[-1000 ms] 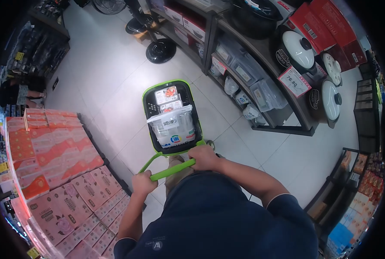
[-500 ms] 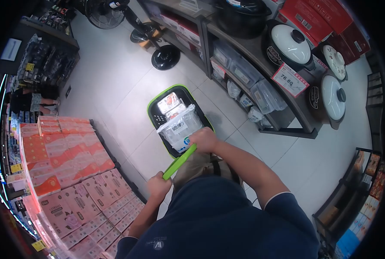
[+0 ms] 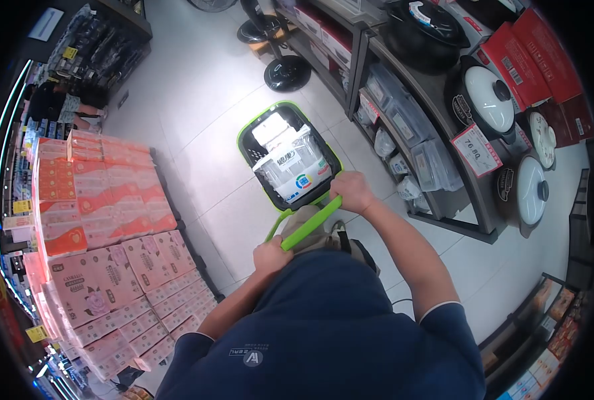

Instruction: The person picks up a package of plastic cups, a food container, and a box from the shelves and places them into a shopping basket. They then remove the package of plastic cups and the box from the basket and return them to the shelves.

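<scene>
Both my hands hold the bright green handle (image 3: 312, 223) of a black shopping basket (image 3: 250, 143) with a green rim. My left hand (image 3: 270, 256) is closed round the lower left end of the handle, close to my body. Round its upper right end, the fingers of my right hand (image 3: 352, 192) are wrapped. The basket is on the tiled floor in front of my feet. Inside lies a clear plastic pack (image 3: 296, 171) with dark lettering and a blue round mark. Behind it are white-looking packages (image 3: 270, 131), their print washed out by glare.
Pink and orange packs (image 3: 97, 273) are stacked on the left. A dark shelf (image 3: 437, 217) on the right carries lidded pots (image 3: 490, 99) and a price sign (image 3: 476, 149). A round black stand base (image 3: 288, 73) is on the floor ahead. Another person (image 3: 64, 107) is far left.
The handle and both hands have shifted right and slightly up in view. The basket also appears farther right and higher. The shelves and stacked packs have shifted with the camera's turn.
</scene>
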The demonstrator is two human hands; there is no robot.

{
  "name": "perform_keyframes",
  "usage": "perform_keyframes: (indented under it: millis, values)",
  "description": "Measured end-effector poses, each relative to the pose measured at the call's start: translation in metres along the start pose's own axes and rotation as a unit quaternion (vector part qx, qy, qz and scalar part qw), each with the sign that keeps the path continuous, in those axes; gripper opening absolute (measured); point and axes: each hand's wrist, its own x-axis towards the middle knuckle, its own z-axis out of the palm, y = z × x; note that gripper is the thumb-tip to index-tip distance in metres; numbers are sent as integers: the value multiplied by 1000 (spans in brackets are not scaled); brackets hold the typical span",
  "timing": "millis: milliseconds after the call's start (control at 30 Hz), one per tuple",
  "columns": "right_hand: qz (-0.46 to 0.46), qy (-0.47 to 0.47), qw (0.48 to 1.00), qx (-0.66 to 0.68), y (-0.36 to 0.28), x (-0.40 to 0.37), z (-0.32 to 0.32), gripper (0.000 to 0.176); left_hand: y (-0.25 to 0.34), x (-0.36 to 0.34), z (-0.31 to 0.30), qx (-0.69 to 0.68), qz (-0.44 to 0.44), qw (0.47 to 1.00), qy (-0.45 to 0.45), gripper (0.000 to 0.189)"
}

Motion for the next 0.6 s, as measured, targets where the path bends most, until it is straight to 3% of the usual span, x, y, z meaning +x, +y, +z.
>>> perform_keyframes:
  millis: [167, 233, 433, 600]
  values:
    - [18, 13, 998, -59, 37, 5, -9, 14, 19, 47, -12, 20, 42, 998, -41, 24]
    - [38, 28, 997, -61, 49, 13, -16, 14, 22, 68, -16, 15, 115, 993, -36, 25]
    - [51, -31, 997, -38, 82, 55, -23, 16, 24, 131, -46, 14, 190, 980, -60, 25]
    - [70, -25, 995, -67, 91, 103, -6, 16, 10, 173, -92, 11, 165, 980, -114, 28]
